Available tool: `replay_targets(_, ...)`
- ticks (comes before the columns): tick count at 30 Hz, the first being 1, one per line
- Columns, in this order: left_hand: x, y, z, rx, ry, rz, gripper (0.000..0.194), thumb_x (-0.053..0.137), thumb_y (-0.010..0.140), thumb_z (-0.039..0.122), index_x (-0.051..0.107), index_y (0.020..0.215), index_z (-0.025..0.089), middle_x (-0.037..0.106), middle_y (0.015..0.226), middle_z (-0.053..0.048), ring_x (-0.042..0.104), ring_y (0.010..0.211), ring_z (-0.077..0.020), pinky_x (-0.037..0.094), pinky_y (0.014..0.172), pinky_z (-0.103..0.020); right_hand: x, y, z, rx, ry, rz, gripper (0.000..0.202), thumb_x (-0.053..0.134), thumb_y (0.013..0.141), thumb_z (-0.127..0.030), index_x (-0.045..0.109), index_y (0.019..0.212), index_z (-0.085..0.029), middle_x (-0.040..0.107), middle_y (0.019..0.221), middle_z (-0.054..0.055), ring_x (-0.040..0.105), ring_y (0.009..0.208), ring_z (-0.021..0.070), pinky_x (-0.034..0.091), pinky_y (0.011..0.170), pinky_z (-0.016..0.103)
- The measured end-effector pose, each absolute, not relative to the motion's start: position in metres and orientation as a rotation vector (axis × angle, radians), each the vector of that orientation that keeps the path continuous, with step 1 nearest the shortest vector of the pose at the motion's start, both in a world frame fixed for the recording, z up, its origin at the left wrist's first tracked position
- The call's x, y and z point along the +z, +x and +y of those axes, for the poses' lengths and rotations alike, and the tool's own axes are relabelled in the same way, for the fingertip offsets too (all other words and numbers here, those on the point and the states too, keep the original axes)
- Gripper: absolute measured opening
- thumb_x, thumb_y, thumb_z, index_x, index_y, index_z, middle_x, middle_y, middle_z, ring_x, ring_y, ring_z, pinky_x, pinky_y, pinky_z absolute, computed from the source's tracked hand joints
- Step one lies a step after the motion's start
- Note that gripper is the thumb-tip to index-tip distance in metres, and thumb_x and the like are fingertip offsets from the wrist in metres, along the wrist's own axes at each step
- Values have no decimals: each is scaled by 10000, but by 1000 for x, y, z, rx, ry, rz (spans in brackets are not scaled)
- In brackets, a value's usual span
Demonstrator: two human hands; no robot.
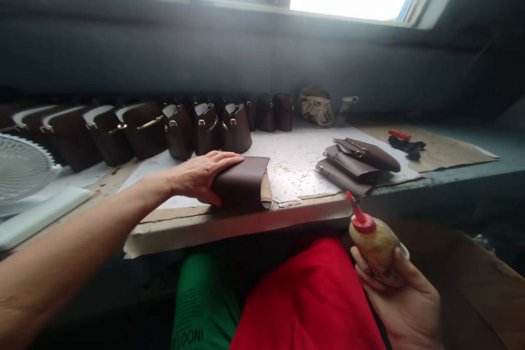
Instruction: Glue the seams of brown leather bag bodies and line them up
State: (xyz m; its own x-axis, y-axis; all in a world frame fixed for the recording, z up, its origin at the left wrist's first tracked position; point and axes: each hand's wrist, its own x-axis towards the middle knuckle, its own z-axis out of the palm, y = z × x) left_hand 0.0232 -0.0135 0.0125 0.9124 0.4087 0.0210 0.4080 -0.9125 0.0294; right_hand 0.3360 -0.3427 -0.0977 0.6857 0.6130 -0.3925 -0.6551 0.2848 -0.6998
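Observation:
My left hand [205,175] grips the closed end of a dark brown leather bag body [241,180], fingers over the top and thumb on the near side. The piece lies on its side at the bench's front edge, with its zigzag-cut open end facing right and a tan lining inside. Below the bench edge at the right, my right hand [402,290] is wrapped round a yellowish squeeze bottle [377,243], perhaps of glue. Its red nozzle [359,213] points up and to the left, apart from the bag body.
Several brown bags [143,134] with gold-coloured fittings stand in rows at the back left. Flat bag pieces [353,161] are stacked on the right of the bench. A white fan [24,169] stands far left. A red object [400,135] and black cloth [406,146] lie far right.

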Motion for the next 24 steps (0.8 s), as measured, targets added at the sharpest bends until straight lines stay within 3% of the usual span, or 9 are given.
replay_targets(6, 8, 14, -13, -49, 3095, 581, 1157, 922, 732, 351, 274, 1690, 298, 411, 1729, -143, 437, 1554, -369, 379, 1295, -517, -99, 338, -320, 865, -961, 3, 609, 1070, 424, -322, 814, 969, -229, 751, 948, 41, 656, 701, 148, 579, 540, 229)
replay_targets(13, 6, 7, 7, -73, 3085, 482, 1199, 992, 724, 409, 284, 1688, 322, 454, 1702, -173, 463, 1552, -388, 383, 1293, -565, -107, 361, -291, 897, -1079, -279, 628, 1070, 516, -400, 772, 1047, -249, 749, 968, 30, 635, 696, 133, 547, 554, 196)
replay_targets(16, 5, 7, 8, -85, 3117, 356, 1116, 947, 787, 384, 290, 1689, 329, 457, 1705, -169, 450, 1558, -389, 388, 1293, -584, -112, 364, -281, 912, -1157, -356, 670, 1081, 533, -403, 742, 1089, -245, 758, 950, 33, 649, 690, 137, 544, 552, 192)
replay_targets(19, -1, 1, 1, -99, 3157, 261, 1001, 861, 859, 315, 305, 1690, 344, 486, 1695, -142, 424, 1572, -395, 385, 1302, -602, -117, 357, -274, 906, -1209, -428, 645, 1061, 601, -420, 724, 1125, -256, 767, 937, 26, 706, 772, 176, 610, 646, 243)
replay_targets(24, -11, -13, -11, -32, 3160, 309, 994, 811, 897, 285, 247, 1714, 341, 465, 1705, -144, 423, 1566, -389, 408, 1297, -601, -116, 339, -266, 837, -1360, -631, 573, 1015, 659, -474, 722, 1104, -262, 780, 882, 12, 701, 737, 174, 592, 643, 244)
